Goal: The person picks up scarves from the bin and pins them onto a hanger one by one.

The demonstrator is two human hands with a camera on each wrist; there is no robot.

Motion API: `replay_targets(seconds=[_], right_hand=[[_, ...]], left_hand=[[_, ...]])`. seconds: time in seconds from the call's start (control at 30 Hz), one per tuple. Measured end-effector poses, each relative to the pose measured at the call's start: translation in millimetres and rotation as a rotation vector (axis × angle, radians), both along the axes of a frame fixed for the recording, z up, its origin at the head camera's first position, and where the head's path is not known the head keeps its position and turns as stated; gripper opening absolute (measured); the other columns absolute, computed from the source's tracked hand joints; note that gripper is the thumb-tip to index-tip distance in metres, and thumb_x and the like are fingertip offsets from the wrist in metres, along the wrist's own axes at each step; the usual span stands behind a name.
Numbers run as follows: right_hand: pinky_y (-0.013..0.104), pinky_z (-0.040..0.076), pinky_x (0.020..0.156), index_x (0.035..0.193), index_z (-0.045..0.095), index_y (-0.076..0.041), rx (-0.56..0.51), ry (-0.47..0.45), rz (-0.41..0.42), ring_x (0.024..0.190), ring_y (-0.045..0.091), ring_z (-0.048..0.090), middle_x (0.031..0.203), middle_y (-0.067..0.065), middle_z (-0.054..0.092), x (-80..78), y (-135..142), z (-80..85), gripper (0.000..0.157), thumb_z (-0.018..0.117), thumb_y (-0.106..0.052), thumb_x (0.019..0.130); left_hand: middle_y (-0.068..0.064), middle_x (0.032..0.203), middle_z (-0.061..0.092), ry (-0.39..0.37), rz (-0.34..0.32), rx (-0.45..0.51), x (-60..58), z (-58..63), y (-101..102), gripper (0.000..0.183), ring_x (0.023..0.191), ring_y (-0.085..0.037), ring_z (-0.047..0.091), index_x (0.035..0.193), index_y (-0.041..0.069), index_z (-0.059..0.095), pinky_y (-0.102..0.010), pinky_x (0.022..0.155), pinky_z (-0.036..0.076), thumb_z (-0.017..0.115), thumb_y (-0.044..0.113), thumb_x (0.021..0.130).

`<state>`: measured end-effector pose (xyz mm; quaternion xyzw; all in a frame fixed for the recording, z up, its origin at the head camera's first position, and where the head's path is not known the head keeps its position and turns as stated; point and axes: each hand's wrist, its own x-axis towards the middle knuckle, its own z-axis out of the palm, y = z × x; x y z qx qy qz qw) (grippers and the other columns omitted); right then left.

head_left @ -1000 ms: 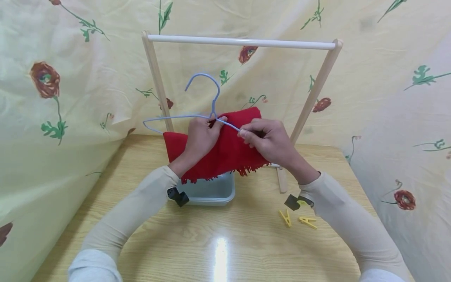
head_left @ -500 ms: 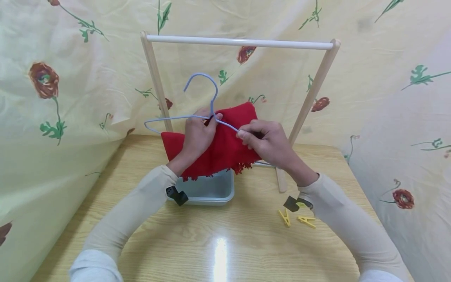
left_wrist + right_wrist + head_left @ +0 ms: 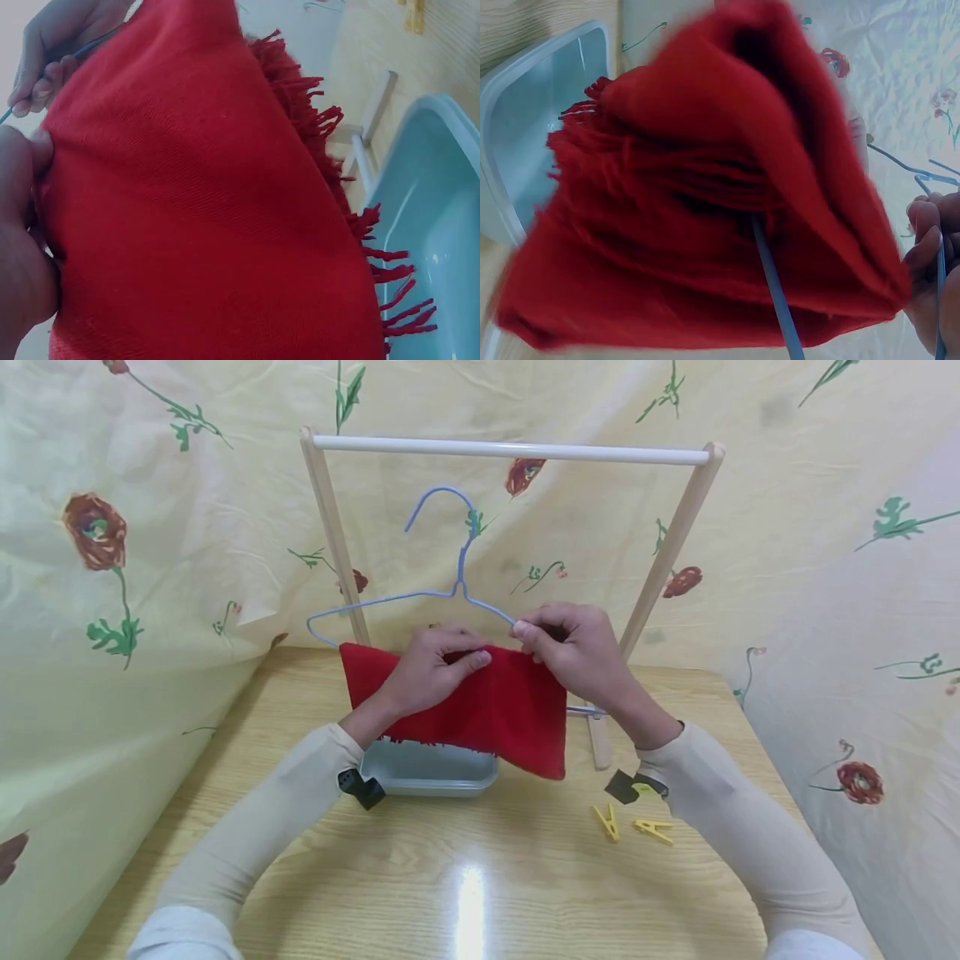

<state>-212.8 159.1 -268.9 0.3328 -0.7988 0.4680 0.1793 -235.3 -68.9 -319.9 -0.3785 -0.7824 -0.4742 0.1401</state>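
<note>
The left hand's (image 3: 431, 672) fingers pinch the top edge of the red cloth (image 3: 480, 714), held up above the table (image 3: 375, 860); the right hand's (image 3: 573, 647) fingers clamp on the arm of the hanger (image 3: 462, 564), whose wire enters the cloth's folds. Open room separates hook from rack (image 3: 510, 447) bar. The cloth partly hides the basin (image 3: 427, 790); two clothespins (image 3: 608, 824) lie near the right sleeve (image 3: 720, 802).

Bright head view, glare on table (image 3: 375, 877), cloth (image 3: 667, 247) blurred in right wrist view

From above, the head view looks forward and down; 2 close wrist views share the red cloth (image 3: 210, 187).
</note>
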Motion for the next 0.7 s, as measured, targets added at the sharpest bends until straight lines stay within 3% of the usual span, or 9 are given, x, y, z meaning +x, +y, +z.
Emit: replay_targets(seconds=[0.17,0.33,0.53,0.7], right_hand=[[0.021,0.053,0.059,0.097,0.077,0.003,-0.004,-0.009,-0.007,0.063,0.019,0.061,0.078,0.010,0.068,0.7,-1.5,2.2,0.010,0.069,-0.003,0.096],[0.021,0.054,0.060,0.095,0.077,0.004,-0.018,-0.004,0.003,0.062,0.020,0.061,0.076,0.011,0.067,1.4,-2.8,5.2,0.009,0.069,-0.001,0.095],[0.020,0.053,0.060,0.094,0.077,0.005,-0.027,0.017,0.005,0.061,0.017,0.061,0.075,0.011,0.067,2.4,-4.3,8.9,0.009,0.070,0.000,0.095],[0.020,0.053,0.060,0.094,0.077,0.005,-0.026,0.010,-0.007,0.061,0.015,0.061,0.075,0.012,0.067,1.5,-5.3,8.8,0.009,0.070,-0.001,0.095]], left_hand=[[-0.004,0.099,0.072,0.072,-0.108,-0.037,0.6,-5.0,-0.5,0.025,0.085,-0.014,0.064,0.117,0.003,0.076,-0.029,0.074,0.057,0.075,0.006,0.093],[-0.005,0.099,0.073,0.121,-0.156,-0.107,1.0,-7.0,0.9,0.025,0.085,-0.012,0.066,0.116,0.003,0.077,-0.026,0.074,0.058,0.076,0.008,0.092],[-0.005,0.100,0.074,0.229,-0.142,-0.237,2.7,-6.9,2.7,0.025,0.086,-0.012,0.068,0.115,0.005,0.078,-0.022,0.076,0.057,0.078,0.012,0.091],[-0.003,0.106,0.075,0.269,-0.120,-0.343,5.5,-6.7,7.0,0.029,0.092,-0.012,0.070,0.119,0.008,0.076,-0.022,0.081,0.057,0.078,0.020,0.092]])
